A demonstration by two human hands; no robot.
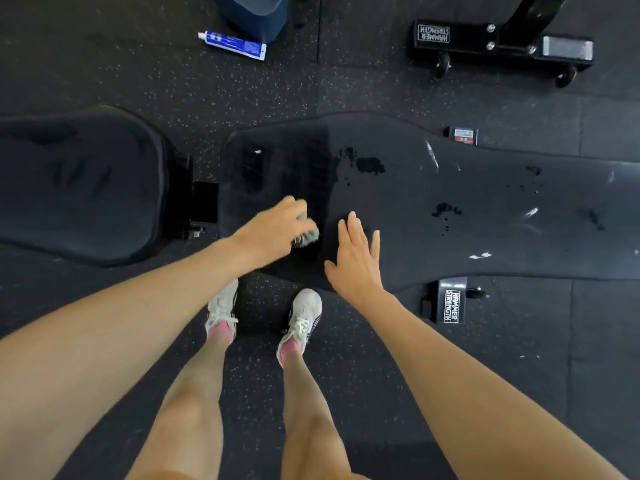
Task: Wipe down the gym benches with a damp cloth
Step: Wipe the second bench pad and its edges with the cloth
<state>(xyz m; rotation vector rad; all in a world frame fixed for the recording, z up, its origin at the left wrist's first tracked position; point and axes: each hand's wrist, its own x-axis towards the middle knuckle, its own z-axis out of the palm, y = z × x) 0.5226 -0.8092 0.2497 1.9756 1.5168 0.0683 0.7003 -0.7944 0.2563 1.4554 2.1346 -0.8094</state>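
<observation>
Fingers [294,206] of the left hand [273,230] curl over a small, bunched greenish cloth [309,236] at the near edge of the long bench pad [450,202]. Just beside it the right hand [356,261] is flat, with straight, spread fingers grasping nothing. The pad is smooth matte black, blotched with wet patches. A rounded seat pad [79,181] lies to its left. Beyond, a white-and-blue tube [235,46] and a wheeled black steel base [498,46] sit on the speckled rubber floor [242,95].

"HAMMER STRENGTH" stands in white letters on the near bench foot [451,305] and on the far frame base [433,33].
</observation>
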